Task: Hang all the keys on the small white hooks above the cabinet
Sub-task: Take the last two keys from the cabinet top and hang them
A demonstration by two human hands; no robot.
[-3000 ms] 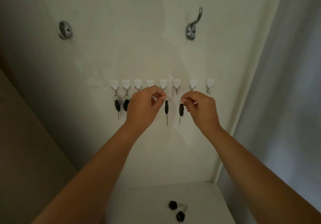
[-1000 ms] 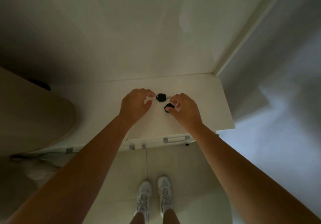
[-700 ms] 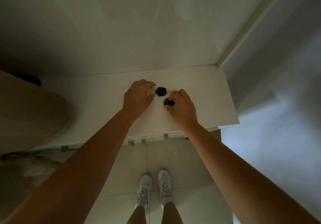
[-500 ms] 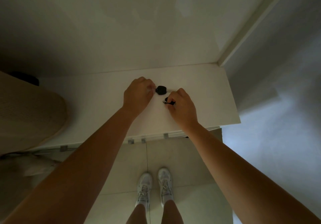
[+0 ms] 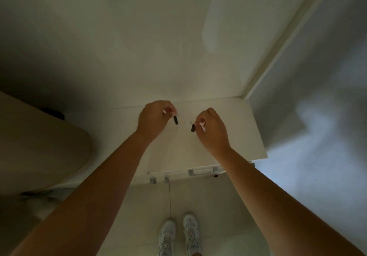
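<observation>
Two black-headed keys hang in the air above the white cabinet top point(image 5: 242, 128). My left hand point(image 5: 154, 119) pinches the ring of one key point(image 5: 175, 120), which dangles just right of its fingers. My right hand point(image 5: 211, 130) pinches the ring of the other key point(image 5: 192, 127), which dangles at its left side. The hands are a short gap apart, both lifted off the cabinet top. The small white hooks are out of view above the frame.
A plain white wall point(image 5: 158, 47) rises behind the cabinet. A beige rounded surface point(image 5: 39, 142) lies at the left. A grey curtain-like surface point(image 5: 317, 96) fills the right. Metal drawer handles point(image 5: 200, 171) show at the cabinet front, and my white shoes point(image 5: 178, 236) stand on the floor below.
Three seconds ago both hands were at the hooks with keys. They then came down to two keys on the cabinet top, pinched them, and have now lifted them off the surface.
</observation>
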